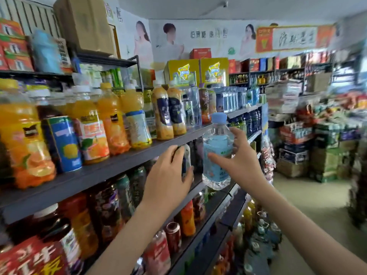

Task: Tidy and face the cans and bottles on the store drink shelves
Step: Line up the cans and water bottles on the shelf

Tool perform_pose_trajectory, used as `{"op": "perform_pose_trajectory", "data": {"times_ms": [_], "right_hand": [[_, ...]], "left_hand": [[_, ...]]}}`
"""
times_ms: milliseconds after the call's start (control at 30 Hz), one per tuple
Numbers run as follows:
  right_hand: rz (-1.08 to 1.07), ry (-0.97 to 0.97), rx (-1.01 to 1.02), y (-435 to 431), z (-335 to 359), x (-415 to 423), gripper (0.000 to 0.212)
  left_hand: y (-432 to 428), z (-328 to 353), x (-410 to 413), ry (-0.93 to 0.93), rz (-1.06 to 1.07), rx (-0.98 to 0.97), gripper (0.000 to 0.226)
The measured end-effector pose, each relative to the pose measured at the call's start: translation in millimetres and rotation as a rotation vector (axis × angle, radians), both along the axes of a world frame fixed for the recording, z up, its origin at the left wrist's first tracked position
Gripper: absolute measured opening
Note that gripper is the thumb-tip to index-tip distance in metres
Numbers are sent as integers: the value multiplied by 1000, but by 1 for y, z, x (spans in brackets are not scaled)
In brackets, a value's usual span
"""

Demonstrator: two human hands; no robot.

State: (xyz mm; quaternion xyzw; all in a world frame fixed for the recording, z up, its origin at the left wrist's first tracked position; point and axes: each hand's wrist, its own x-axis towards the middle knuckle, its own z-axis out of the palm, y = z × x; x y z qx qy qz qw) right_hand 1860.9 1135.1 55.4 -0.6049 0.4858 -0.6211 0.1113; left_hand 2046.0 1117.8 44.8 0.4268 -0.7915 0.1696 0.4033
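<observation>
My right hand point(241, 161) grips a clear water bottle point(216, 153) with a pale blue cap and blue label, held upright in the air just off the front edge of the grey shelf point(111, 169). My left hand point(168, 175) reaches under that shelf and its fingers curl round a dark can point(186, 155) standing on the shelf below. Orange juice bottles point(111, 120) and a blue can point(63, 143) stand in a row on the grey shelf to the left.
Lower shelves hold dark and red bottles point(105, 211) and red cans point(173, 235). Packs of water bottles point(232, 98) stand further along the shelf. Yellow cartons point(196, 71) sit on top. Stacked crates and boxes point(309, 151) line the aisle floor at right.
</observation>
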Motion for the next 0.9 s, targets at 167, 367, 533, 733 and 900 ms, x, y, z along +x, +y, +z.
{"op": "perform_pose_trajectory", "data": {"times_ms": [167,367,533,733,900], "right_hand": [[-87,13,1,-70,8,-92,76],[-102,-11,-28,-161,10,-218,78],[-30,-15,-18,-251,12,-317,78],[100,-27,-42,-371,35,-386,78],[171,-30,-74,-459,45,-401,79]], "left_hand": [[-82,1,-90,-25,-55,12,51],[-176,-4,-203,5,-45,52,54],[-263,-1,-300,62,73,116,59],[-357,13,-359,101,292,205,62],[-424,32,-381,105,383,130,60]]}}
